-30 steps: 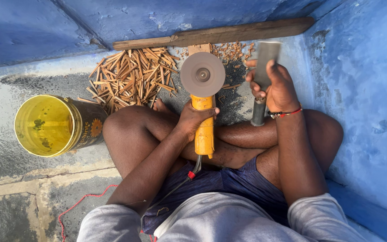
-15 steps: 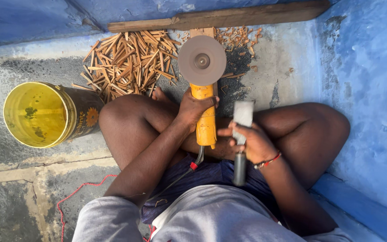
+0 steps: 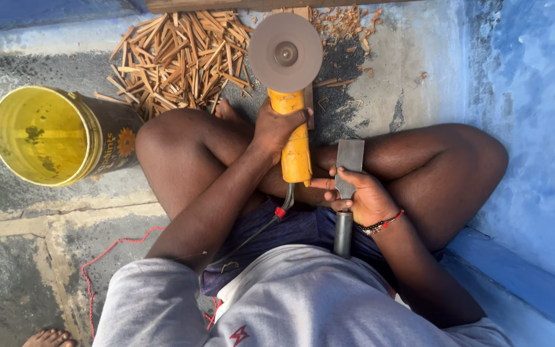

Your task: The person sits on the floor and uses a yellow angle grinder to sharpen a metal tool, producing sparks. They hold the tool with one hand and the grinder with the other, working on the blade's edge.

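Observation:
I sit cross-legged on the floor. My left hand (image 3: 276, 128) grips the yellow body of an angle grinder (image 3: 294, 144), whose round grey disc (image 3: 285, 53) points away from me, over the floor. My right hand (image 3: 362, 196) holds a flat metal chisel (image 3: 346, 186) by its neck, blade end up beside the grinder, its dark tubular handle hanging down over my lap. The grinder's cable (image 3: 264, 225) runs back across my thigh.
A pile of thin wooden sticks (image 3: 184, 58) and wood chips (image 3: 345, 22) lies ahead by a wooden plank (image 3: 226, 5). An open yellow bucket (image 3: 46, 136) lies on its side at left. A red cord (image 3: 107, 257) trails on the floor. Blue wall (image 3: 534, 128) at right. Someone's toes (image 3: 49, 337) bottom left.
My right hand has brought the chisel down from beside the disc to my lap, next to the grinder's handle. The grinder has stayed in my left hand.

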